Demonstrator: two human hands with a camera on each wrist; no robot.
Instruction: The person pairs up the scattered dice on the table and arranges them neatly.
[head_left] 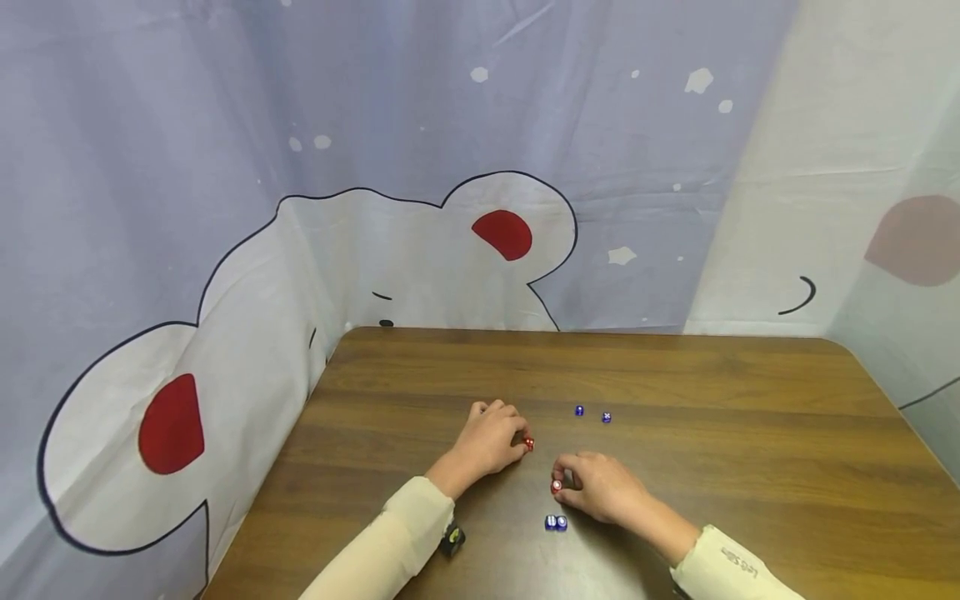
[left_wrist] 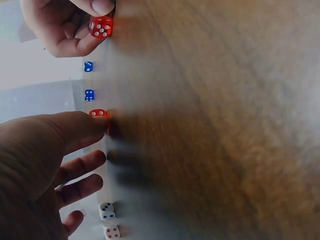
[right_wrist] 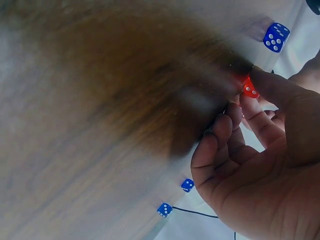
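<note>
My left hand (head_left: 487, 437) pinches a red die (head_left: 529, 444) at the table's middle; in the left wrist view its thumb partly covers that die (left_wrist: 98, 113). To the right and nearer, my right hand (head_left: 603, 486) grips another red die (head_left: 556, 486) between thumb and fingertip. The left wrist view shows this second die's five-dot face (left_wrist: 101, 28). Two blue dice (head_left: 556, 523) sit side by side just in front of the right hand. Farther back lie two more blue dice, a left one (head_left: 580, 411) and a right one (head_left: 607, 417), spaced apart.
A white die with blue dots (left_wrist: 107, 211) and one with red dots (left_wrist: 112, 232) stand beyond the left fingers in the left wrist view. The brown wooden table (head_left: 750, 433) meets a printed curtain (head_left: 630, 167) at its back edge.
</note>
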